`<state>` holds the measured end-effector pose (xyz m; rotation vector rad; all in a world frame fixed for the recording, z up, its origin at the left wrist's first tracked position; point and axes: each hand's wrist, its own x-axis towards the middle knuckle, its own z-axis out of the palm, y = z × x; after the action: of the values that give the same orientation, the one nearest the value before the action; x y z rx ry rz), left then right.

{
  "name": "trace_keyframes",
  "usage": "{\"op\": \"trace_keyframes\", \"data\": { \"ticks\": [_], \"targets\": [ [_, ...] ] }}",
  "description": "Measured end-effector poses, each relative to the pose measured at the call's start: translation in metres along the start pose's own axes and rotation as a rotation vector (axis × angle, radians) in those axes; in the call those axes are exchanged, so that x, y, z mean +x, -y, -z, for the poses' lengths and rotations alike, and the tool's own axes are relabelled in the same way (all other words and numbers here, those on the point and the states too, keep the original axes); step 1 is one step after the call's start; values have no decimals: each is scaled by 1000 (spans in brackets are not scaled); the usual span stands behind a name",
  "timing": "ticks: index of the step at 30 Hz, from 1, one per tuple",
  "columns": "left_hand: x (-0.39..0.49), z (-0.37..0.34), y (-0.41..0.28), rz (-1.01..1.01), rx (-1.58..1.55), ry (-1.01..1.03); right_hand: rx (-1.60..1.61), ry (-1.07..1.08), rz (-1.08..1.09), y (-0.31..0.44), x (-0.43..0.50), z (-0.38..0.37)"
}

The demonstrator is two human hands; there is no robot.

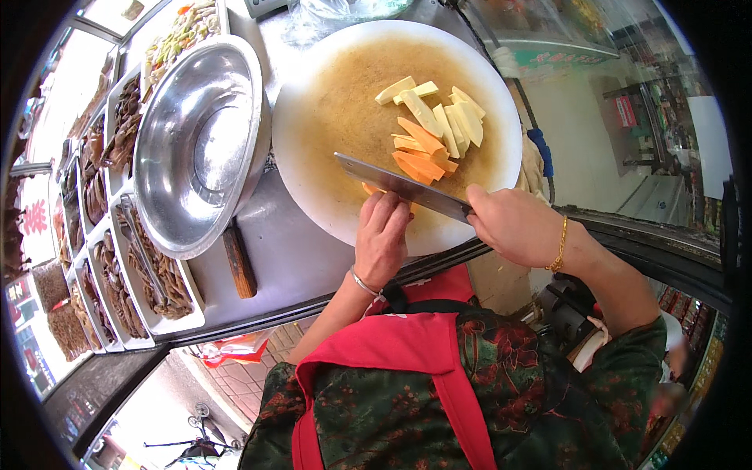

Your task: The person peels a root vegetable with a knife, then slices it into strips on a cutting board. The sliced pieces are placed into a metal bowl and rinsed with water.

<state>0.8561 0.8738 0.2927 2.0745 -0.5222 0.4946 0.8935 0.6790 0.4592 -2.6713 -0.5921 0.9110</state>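
Note:
My right hand (514, 226) grips the handle of a cleaver (411, 189), its blade lying across the round chopping board (317, 200). My left hand (385, 235) is bent over the board with its knuckles against the blade's near side. Its fingers press on an orange vegetable piece (371, 188), probably sweet potato, mostly hidden by the hand and blade. Beyond the blade lie several cut orange wedges (424, 144). Several pale yellow wedges (467, 122) of a similar root vegetable lie just past them, some overlapping.
A large steel basin (194, 153) stands tilted left of the board. A wooden handle (239, 261) sticks out from under it. White trays (197, 282) of dark cooked food line the left side, with metal tongs (141, 252) in one. A glass pane (587, 135) borders the right.

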Motion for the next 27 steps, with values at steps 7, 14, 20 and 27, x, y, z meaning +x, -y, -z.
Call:
{"op": "trace_keyframes", "data": {
  "ticks": [7, 14, 20, 27],
  "targets": [
    [-4, -2, 1, 11, -1, -2, 17, 49, -4, 3, 17, 0],
    [-24, 4, 2, -53, 9, 28, -148, -306, 112, 9, 30, -90],
    [12, 18, -4, -58, 178, 166, 170, -283, 19, -28, 35, -61],
    [11, 10, -3, -75, 233, 225, 14, -341, 11, -35, 15, -49]
  ]
}}
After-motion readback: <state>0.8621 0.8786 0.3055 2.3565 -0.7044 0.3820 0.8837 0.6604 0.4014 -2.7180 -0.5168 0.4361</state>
